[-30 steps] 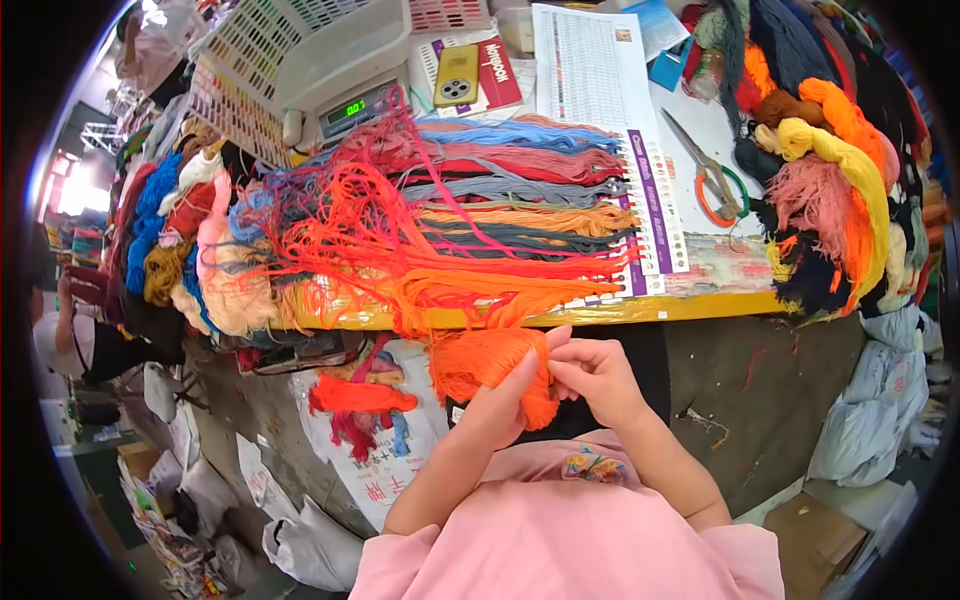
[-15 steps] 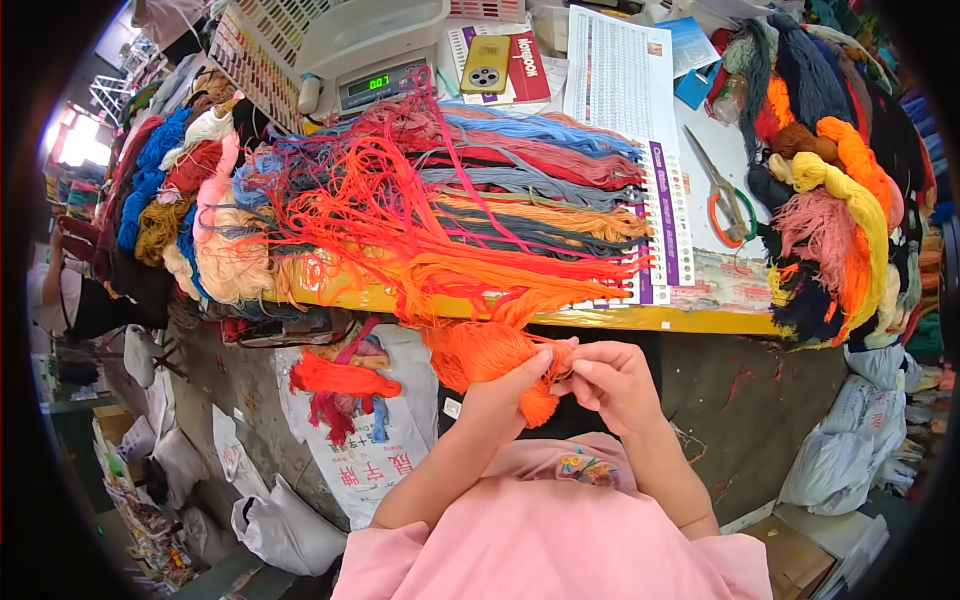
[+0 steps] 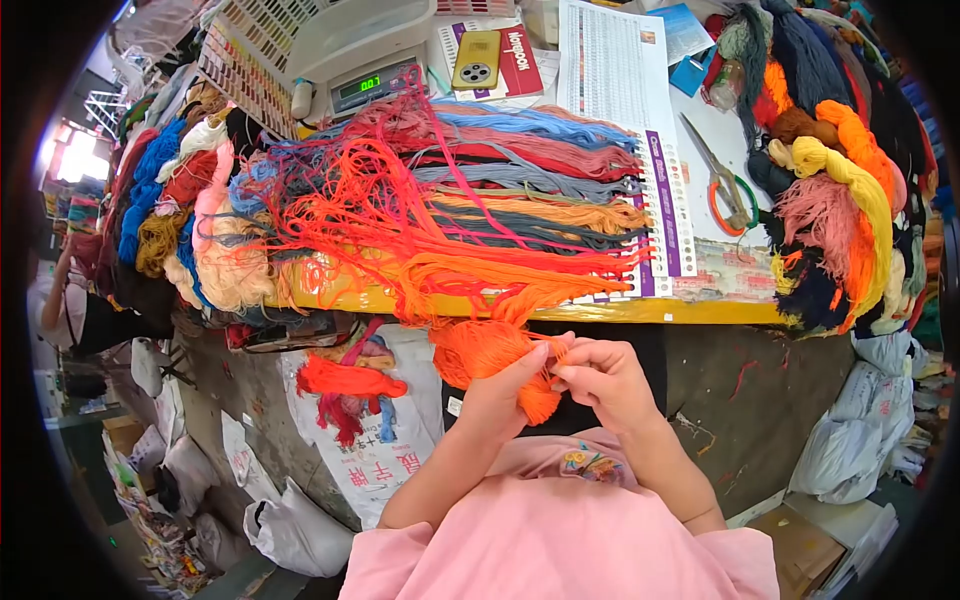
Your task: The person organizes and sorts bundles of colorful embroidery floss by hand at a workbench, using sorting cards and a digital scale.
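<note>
Well, the right hand [image 3: 612,388] has its thumb and forefinger pinched together on fine strands at one end of a thick, bright orange skein of thread [image 3: 476,350], while the left hand [image 3: 497,403] curls around the body of that skein, thumb laid over it. The skein sits just off the yellow-edged worktable [image 3: 720,314], in front of the person's pale pink shirt [image 3: 560,535]; I can't tell whether it joins the loose orange strands behind it. On the tabletop, long rows of blue, rose, grey, tan and orange threads [image 3: 540,178] run up to a white card with punched holes and a purple stripe [image 3: 656,205]. Metal scissors with red and green handles [image 3: 722,178] rest to the right of it, near a draped yellow skein [image 3: 860,190]. Farther back, a scale with a green lit display [image 3: 373,86] stands near a gold phone [image 3: 477,62] lying on a red-covered notebook [image 3: 518,70]. Down below the table, a small red thread bundle [image 3: 350,378] lies on a white sack printed with red characters [image 3: 385,470].
</note>
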Demonstrator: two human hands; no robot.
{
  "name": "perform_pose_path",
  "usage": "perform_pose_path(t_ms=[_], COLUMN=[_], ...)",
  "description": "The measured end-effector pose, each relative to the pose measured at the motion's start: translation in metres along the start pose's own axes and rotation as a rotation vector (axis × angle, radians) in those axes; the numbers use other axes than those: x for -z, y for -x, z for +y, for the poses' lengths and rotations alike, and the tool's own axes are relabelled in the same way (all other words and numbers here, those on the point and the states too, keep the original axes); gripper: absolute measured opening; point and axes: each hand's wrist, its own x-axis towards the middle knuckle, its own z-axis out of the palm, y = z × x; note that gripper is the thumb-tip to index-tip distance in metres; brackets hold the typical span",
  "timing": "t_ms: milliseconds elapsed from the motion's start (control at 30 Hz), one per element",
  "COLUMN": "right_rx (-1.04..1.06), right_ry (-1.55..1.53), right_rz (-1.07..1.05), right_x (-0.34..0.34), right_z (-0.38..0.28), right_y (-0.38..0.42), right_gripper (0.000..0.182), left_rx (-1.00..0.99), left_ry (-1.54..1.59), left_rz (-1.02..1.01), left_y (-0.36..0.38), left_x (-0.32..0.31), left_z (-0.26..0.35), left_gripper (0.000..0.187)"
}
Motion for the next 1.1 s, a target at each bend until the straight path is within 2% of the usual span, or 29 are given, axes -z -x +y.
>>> perform_pose_path(t_ms=[200, 300, 433, 533, 767, 933, 1033, 1100], right_rx=[-0.107, -0.163, -0.173, -0.168, -0.175, -0.191, -0.118, -0.162], right_ry=[-0.438, -0.402, -0.042, 0.066, -0.101, -0.184, -0.228, -0.379], right_rz=[-0.184, -0.126, -0.009, 0.005, 0.028, 0.002, -0.162, -0.161], right_x=[0.018, 0.021, 0.001, -0.005, -0.007, 0.002, 0.018, 0.019], right_z=[0.006, 0.005, -0.001, -0.001, -0.010, -0.005, 0.006, 0.004], right_y=[0.001, 0.003, 0.004, 0.004, 0.005, 0.006, 0.004, 0.004], right_gripper=[0.008, 0.017, 0.017, 0.014, 0.011, 0.010, 0.009, 0.009], left_rx=[0.014, 0.026, 0.020, 0.032, 0.035, 0.006, -0.013, -0.016], left_ry=[-0.024, 0.023, -0.074, -0.107, 0.029, 0.001, -0.001, 0.021], left_rz=[-0.062, -0.093, -0.153, -0.173, -0.178, -0.156, -0.168, -0.166], left_y=[0.003, 0.008, 0.008, 0.007, 0.008, 0.008, 0.009, 0.010], left_x=[0.009, 0.005, 0.002, 0.008, 0.006, 0.009, 0.013, 0.014], left_z=[0.000, -0.001, 0.000, -0.001, 0.000, 0.000, 0.001, 0.001], left_gripper=[0.032, 0.039, 0.047, 0.050, 0.052, 0.051, 0.046, 0.043])
